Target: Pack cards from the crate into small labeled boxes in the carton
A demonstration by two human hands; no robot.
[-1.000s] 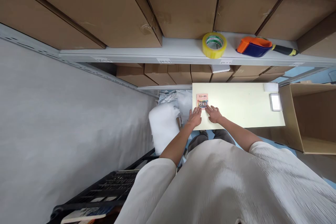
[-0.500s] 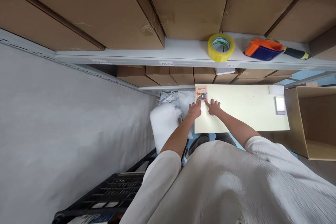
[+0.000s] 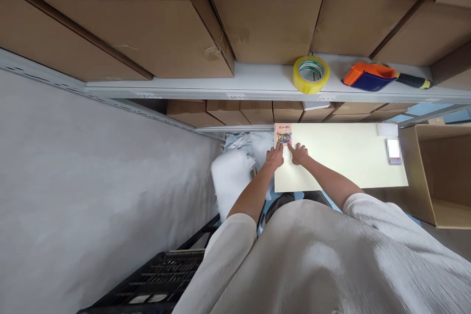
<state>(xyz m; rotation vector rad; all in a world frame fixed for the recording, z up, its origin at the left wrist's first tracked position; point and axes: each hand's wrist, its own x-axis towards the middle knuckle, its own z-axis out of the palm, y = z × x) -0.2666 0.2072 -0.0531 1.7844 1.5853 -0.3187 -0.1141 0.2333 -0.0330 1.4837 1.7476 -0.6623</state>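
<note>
The pink booklet (image 3: 284,129) lies at the far left corner of the table (image 3: 342,157). Left hand (image 3: 274,156) and right hand (image 3: 300,154), fingers extended and grasping nothing, meet its near edge; light, even fingertip pressure should keep it square.

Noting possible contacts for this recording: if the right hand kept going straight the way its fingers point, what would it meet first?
The pink booklet, at its near edge; the extended finger of the right hand may be touching it, depth is unclear.
</note>
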